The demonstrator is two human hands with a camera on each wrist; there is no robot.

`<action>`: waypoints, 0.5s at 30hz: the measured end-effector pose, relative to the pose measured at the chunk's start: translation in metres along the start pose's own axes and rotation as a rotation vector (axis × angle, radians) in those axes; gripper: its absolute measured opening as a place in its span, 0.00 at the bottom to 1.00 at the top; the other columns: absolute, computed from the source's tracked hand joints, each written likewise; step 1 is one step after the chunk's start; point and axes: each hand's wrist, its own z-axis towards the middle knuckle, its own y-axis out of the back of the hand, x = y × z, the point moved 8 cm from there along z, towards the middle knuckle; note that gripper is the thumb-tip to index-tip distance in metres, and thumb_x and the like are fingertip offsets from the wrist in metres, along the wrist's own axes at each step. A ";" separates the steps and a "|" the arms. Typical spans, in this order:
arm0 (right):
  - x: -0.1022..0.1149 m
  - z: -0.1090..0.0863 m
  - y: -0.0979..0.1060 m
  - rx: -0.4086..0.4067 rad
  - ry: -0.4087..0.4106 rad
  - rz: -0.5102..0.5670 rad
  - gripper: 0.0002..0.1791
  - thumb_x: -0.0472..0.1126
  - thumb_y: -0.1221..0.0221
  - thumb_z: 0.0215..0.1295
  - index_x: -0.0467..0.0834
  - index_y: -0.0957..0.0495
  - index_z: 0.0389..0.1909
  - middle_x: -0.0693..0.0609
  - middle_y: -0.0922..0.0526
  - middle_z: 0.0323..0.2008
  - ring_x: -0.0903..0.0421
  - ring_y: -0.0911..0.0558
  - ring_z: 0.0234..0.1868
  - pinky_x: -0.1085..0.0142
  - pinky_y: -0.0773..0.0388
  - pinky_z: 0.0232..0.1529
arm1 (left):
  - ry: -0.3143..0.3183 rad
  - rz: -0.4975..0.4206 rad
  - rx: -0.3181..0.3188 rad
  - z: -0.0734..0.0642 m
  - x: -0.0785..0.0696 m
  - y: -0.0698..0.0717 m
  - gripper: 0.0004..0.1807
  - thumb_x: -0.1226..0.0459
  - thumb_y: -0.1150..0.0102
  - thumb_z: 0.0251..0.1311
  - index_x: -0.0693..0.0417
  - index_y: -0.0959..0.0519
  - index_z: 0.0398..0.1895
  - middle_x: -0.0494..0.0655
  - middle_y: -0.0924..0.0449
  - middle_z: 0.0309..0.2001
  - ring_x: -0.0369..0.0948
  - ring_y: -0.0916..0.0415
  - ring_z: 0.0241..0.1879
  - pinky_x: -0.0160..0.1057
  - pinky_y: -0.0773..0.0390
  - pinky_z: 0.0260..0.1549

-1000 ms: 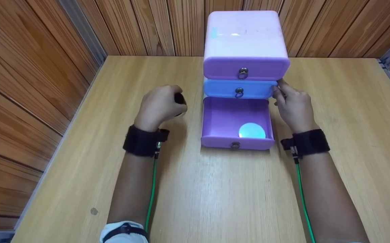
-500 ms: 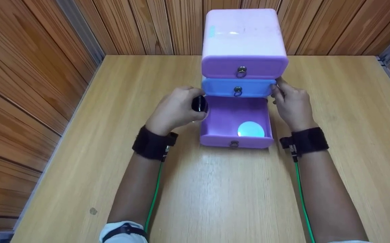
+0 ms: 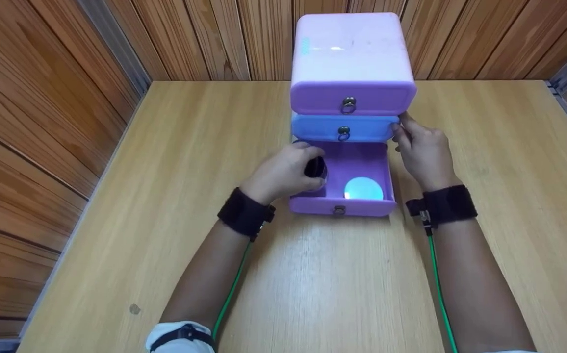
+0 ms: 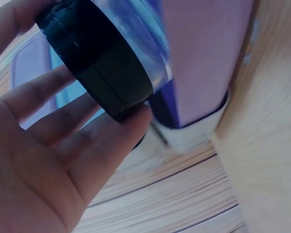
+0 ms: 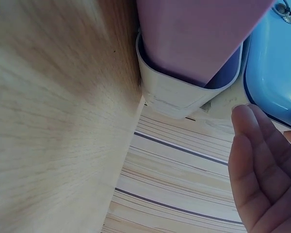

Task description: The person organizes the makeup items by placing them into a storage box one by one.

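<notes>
My left hand grips a clear jar by its black lid, fingers and thumb around the lid's sides. In the left wrist view the jar is tilted, its see-through body beside the purple drawer's side. In the head view it overlaps the left part of the pulled-out bottom drawer. A pale, shiny round thing lies at that drawer's front right. My right hand touches the right edge of the blue middle drawer, its fingers fairly straight in the right wrist view.
The pink and purple drawer cabinet stands at the back of the wooden table, near the wood-panelled wall. Its top drawer is closed. Green cables run from both wristbands along the forearms.
My left hand has carried the jar rightward, from beside the cabinet to over the bottom drawer. The right hand has stayed at the blue drawer's edge.
</notes>
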 end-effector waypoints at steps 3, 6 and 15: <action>-0.001 -0.001 -0.001 0.004 -0.004 -0.001 0.23 0.50 0.50 0.75 0.50 0.30 0.68 0.43 0.15 0.30 0.49 0.16 0.24 0.54 0.19 0.29 | -0.020 0.037 0.036 0.003 -0.001 -0.010 0.34 0.51 0.33 0.55 0.51 0.27 0.65 0.49 0.26 0.59 0.42 0.27 0.54 0.39 0.23 0.48; -0.001 -0.002 -0.001 0.009 -0.012 -0.003 0.23 0.51 0.50 0.75 0.51 0.30 0.68 0.43 0.15 0.30 0.49 0.17 0.25 0.54 0.20 0.30 | -0.036 0.051 0.066 0.005 -0.002 -0.018 0.33 0.51 0.34 0.56 0.49 0.27 0.65 0.50 0.27 0.61 0.43 0.28 0.55 0.40 0.23 0.47; 0.000 0.001 -0.001 0.015 -0.015 0.006 0.24 0.51 0.51 0.75 0.50 0.30 0.68 0.43 0.15 0.30 0.48 0.17 0.25 0.54 0.20 0.31 | -0.106 0.085 0.113 0.010 -0.005 -0.029 0.27 0.51 0.35 0.58 0.46 0.22 0.61 0.47 0.24 0.59 0.45 0.30 0.59 0.43 0.25 0.50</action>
